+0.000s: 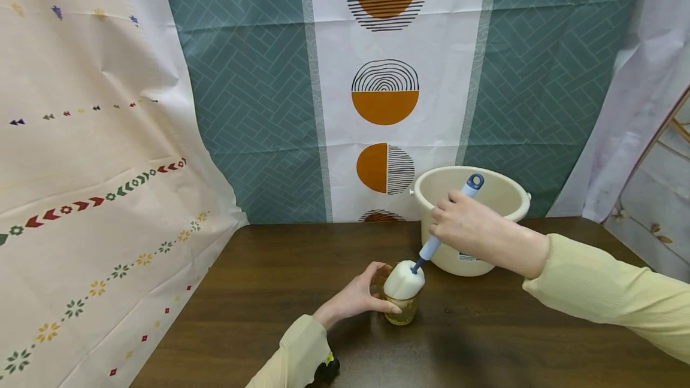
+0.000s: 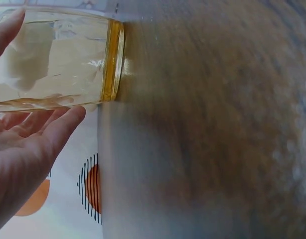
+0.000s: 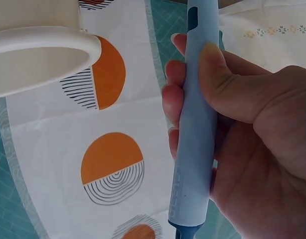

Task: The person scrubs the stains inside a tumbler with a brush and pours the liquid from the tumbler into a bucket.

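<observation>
An amber-tinted drinking glass (image 1: 403,312) stands upright on the dark wooden table (image 1: 269,316). My left hand (image 1: 353,297) holds it around the side, thumb in front and fingers behind. In the left wrist view, the thick amber base of the glass (image 2: 113,59) meets the tabletop. A sponge cup brush has its white foam head (image 1: 403,281) partly inside the glass, the upper part above the rim. My right hand (image 1: 471,226) grips the brush's light blue handle (image 3: 195,149), which slants up to the right and ends in a dark blue hanging loop (image 1: 475,181).
A cream bucket (image 1: 517,208) stands at the back right of the table, behind the right hand. Patterned cloth (image 1: 259,106) hangs along the back, and a cream embroidered cloth (image 1: 108,154) drapes at the left. A small black object (image 1: 327,370) shows by the left sleeve.
</observation>
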The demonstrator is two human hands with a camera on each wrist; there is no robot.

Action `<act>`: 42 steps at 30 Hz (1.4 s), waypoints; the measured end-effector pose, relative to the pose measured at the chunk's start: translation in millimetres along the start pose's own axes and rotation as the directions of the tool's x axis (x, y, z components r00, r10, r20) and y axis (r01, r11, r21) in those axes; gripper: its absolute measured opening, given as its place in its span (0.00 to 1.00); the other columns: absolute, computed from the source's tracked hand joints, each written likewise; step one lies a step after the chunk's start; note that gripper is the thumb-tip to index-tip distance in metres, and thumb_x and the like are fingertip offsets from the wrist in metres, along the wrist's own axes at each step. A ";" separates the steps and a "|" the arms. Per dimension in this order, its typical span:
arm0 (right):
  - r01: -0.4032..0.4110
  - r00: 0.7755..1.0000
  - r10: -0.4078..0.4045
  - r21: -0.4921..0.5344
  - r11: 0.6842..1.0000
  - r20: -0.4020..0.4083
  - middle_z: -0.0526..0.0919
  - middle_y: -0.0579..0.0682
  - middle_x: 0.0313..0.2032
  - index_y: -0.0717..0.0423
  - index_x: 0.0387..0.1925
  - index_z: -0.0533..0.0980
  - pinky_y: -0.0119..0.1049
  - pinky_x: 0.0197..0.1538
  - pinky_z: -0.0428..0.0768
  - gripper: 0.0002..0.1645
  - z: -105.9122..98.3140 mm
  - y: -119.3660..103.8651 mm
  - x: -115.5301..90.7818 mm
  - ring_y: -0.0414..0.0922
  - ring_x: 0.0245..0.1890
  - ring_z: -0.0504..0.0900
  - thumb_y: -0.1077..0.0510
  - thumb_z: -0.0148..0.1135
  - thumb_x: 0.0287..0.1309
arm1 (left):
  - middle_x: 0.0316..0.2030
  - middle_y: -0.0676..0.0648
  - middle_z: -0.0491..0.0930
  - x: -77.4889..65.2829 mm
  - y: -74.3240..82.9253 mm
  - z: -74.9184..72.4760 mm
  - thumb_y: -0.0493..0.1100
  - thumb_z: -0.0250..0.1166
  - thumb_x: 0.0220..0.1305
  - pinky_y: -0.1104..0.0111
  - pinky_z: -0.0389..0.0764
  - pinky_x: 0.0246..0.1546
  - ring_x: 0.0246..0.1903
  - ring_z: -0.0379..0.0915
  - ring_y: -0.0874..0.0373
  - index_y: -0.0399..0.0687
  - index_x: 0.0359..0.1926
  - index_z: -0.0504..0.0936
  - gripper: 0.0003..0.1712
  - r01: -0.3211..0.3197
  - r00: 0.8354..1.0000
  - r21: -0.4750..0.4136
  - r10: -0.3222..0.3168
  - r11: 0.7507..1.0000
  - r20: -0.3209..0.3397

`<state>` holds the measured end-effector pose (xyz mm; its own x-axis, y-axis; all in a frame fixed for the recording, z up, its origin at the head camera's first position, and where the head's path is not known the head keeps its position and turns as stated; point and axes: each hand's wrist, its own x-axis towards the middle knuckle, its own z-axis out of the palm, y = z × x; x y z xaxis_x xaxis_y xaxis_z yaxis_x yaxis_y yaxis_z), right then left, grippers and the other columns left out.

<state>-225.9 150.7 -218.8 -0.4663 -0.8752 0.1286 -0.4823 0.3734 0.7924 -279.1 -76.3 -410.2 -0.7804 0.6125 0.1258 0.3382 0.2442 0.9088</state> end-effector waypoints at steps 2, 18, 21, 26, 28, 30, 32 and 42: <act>0.003 1.000 -0.003 -0.004 1.000 -0.004 0.70 0.47 0.18 0.49 0.23 0.79 0.36 0.30 0.64 0.15 1.3 -1.1 1.3 0.45 0.22 0.68 0.58 0.78 0.28 | 0.50 0.53 0.67 -0.3 -0.1 0.1 0.44 0.72 0.46 0.69 0.69 0.45 0.51 0.64 0.61 0.45 0.58 0.59 0.41 0.000 1.000 -0.001 0.000 1.000 0.003; 0.009 1.000 -0.009 0.015 1.000 -0.019 0.76 0.47 0.23 0.49 0.24 0.80 0.35 0.29 0.64 0.12 13.3 -10.2 9.8 0.44 0.25 0.71 0.58 0.76 0.32 | 0.50 0.54 0.67 0.6 -1.1 -1.0 0.46 0.72 0.46 0.68 0.70 0.44 0.50 0.63 0.61 0.49 0.58 0.60 0.40 0.005 1.000 0.028 -0.005 1.000 0.000; 0.015 1.000 -0.014 0.014 1.000 -0.025 0.75 0.47 0.23 0.49 0.23 0.80 0.35 0.29 0.63 0.12 15.5 -11.9 11.3 0.45 0.24 0.71 0.59 0.76 0.32 | 0.50 0.54 0.67 0.4 -1.2 -0.9 0.46 0.72 0.46 0.69 0.70 0.43 0.50 0.64 0.61 0.49 0.58 0.60 0.40 0.001 1.000 0.025 -0.001 1.000 -0.001; 0.027 0.999 -0.027 0.003 1.000 -0.027 0.75 0.47 0.22 0.49 0.23 0.79 0.35 0.29 0.63 0.11 19.2 -15.1 15.1 0.45 0.24 0.71 0.59 0.75 0.34 | 0.48 0.54 0.68 -0.2 -1.3 -1.0 0.45 0.72 0.47 0.69 0.71 0.42 0.49 0.64 0.61 0.49 0.58 0.60 0.39 0.002 1.000 0.017 -0.002 1.000 0.001; 0.030 0.999 -0.030 -0.002 1.000 -0.023 0.75 0.47 0.21 0.49 0.22 0.79 0.35 0.30 0.63 0.10 20.9 -16.6 16.4 0.45 0.24 0.71 0.59 0.74 0.35 | 0.49 0.54 0.68 -0.5 -1.3 -1.1 0.45 0.72 0.47 0.69 0.71 0.42 0.49 0.64 0.61 0.50 0.58 0.60 0.39 0.003 1.000 0.017 -0.003 1.000 0.001; 0.031 0.999 -0.031 -0.010 0.999 -0.013 0.75 0.47 0.21 0.49 0.22 0.79 0.35 0.30 0.64 0.09 21.9 -18.4 17.4 0.45 0.25 0.71 0.59 0.73 0.36 | 0.49 0.54 0.68 -0.7 -1.2 -1.2 0.45 0.72 0.47 0.69 0.70 0.43 0.50 0.64 0.61 0.49 0.58 0.60 0.40 0.003 1.000 0.019 -0.003 1.000 0.003; 0.032 0.999 -0.032 -0.015 0.999 -0.006 0.74 0.47 0.21 0.49 0.22 0.79 0.35 0.31 0.64 0.09 23.0 -20.0 18.3 0.45 0.25 0.71 0.59 0.73 0.37 | 0.49 0.55 0.68 -0.8 -1.3 -1.3 0.45 0.72 0.47 0.69 0.70 0.44 0.50 0.63 0.61 0.47 0.59 0.60 0.40 0.001 1.000 0.020 -0.002 1.000 0.005; 0.038 0.998 -0.037 -0.022 0.999 0.056 0.76 0.47 0.23 0.49 0.24 0.79 0.36 0.32 0.65 0.09 25.6 -23.8 20.3 0.45 0.26 0.72 0.58 0.74 0.37 | 0.48 0.56 0.69 0.2 -3.1 -1.1 0.45 0.72 0.47 0.68 0.68 0.46 0.50 0.64 0.62 0.42 0.59 0.59 0.42 -0.010 1.000 0.034 0.010 0.999 0.003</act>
<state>-242.9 131.9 -250.4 -0.4889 -0.8699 0.0656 -0.4833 0.3327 0.8098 -280.9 -77.7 -412.5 -0.7756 0.6170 0.1333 0.3633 0.2636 0.8936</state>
